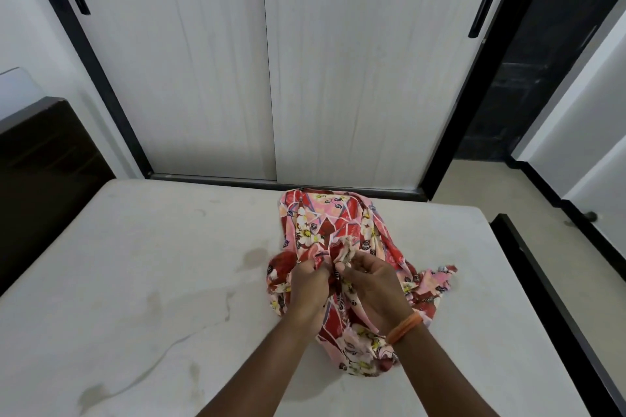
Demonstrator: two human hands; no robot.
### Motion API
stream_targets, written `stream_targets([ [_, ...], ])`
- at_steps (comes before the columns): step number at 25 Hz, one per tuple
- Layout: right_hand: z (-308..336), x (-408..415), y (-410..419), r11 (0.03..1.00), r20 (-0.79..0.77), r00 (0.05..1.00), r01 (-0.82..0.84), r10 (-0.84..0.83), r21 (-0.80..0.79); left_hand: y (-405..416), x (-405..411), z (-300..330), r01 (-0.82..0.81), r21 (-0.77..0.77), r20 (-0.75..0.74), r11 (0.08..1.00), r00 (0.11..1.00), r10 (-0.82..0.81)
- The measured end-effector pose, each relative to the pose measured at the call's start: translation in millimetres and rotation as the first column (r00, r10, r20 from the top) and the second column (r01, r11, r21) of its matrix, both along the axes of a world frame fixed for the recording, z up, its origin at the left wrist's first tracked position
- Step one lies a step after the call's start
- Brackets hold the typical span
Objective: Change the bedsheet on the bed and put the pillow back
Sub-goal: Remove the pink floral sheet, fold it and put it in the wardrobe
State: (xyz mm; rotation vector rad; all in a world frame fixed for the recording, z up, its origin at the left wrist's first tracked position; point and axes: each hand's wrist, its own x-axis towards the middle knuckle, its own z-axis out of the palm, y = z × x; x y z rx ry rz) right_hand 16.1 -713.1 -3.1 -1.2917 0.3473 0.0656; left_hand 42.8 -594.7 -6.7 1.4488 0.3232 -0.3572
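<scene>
A bunched red and pink floral bedsheet (325, 227) lies on the bare, stained white mattress (152, 281), right of its middle. My left hand (310, 284) pinches a fold of the sheet with curled fingers. Close beside it, my right hand (371, 281), an orange band at its wrist, grips a gathered edge of the same sheet. The two hands nearly touch above the heap. No pillow is in view.
A dark headboard (44, 173) stands at the left end of the bed. White sliding wardrobe doors (271, 61) with black handles face me beyond the bed. A black bed frame edge (542, 298) runs along the right, with tiled floor (491, 189) past it.
</scene>
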Motion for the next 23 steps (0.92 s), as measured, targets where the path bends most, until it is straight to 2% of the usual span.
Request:
stream_targets([
  [3,3,-2,6,0.972,0.073,0.994,0.093,-0.079,-0.217,-1,-4,10,-0.008,0.031,0.033,0.999,0.999,0.007],
  [6,10,0,4,0.965,0.117,0.982,0.172,-0.151,-0.198,0,-3,17,-0.003,-0.005,0.023,1.000,1.000,0.003],
  [10,23,8,-10,0.930,0.160,0.978,0.181,-0.136,-0.319,3,2,33,0.020,-0.056,0.016,0.998,1.000,-0.019],
  [11,27,13,-19,0.883,0.188,0.958,0.274,-0.216,-0.382,5,3,37,0.022,-0.044,0.028,0.999,0.999,-0.021],
  [12,34,20,-30,0.783,0.240,0.913,0.407,-0.330,-0.470,6,6,37,0.012,-0.009,0.047,1.000,0.999,-0.011],
  [14,52,28,-58,0.458,0.393,0.737,0.659,-0.550,-0.596,12,14,39,-0.023,0.143,0.116,0.989,0.993,0.006],
  [15,59,28,-70,0.366,0.446,0.638,0.748,-0.629,-0.553,15,15,43,-0.032,0.208,0.152,0.978,0.988,0.000],
  [16,63,28,-73,0.349,0.477,0.578,0.801,-0.662,-0.487,17,15,46,-0.024,0.242,0.171,0.970,0.985,-0.018],
  [17,64,27,-69,0.356,0.500,0.598,0.790,-0.627,-0.499,15,13,51,0.019,0.249,0.182,0.968,0.981,-0.066],
  [18,62,24,-55,0.420,0.533,0.675,0.737,-0.511,-0.530,12,11,54,0.078,0.251,0.175,0.965,0.977,-0.124],
  [19,56,20,-37,0.451,0.546,0.778,0.626,-0.311,-0.636,7,7,57,0.142,0.246,0.165,0.959,0.969,-0.186],
  [20,43,16,-18,0.443,0.537,0.837,0.524,-0.107,-0.727,2,3,59,0.186,0.229,0.153,0.955,0.962,-0.224],
  [21,24,14,-7,0.406,0.524,0.851,0.468,0.033,-0.785,-2,-2,63,0.203,0.200,0.147,0.959,0.961,-0.234],
  [22,11,13,-1,0.408,0.517,0.854,0.452,0.061,-0.794,-4,-5,65,0.198,0.173,0.139,0.965,0.965,-0.223],
  [23,6,11,3,0.448,0.512,0.859,0.453,0.012,-0.771,-4,-7,66,0.189,0.143,0.144,0.972,0.967,-0.209],
])
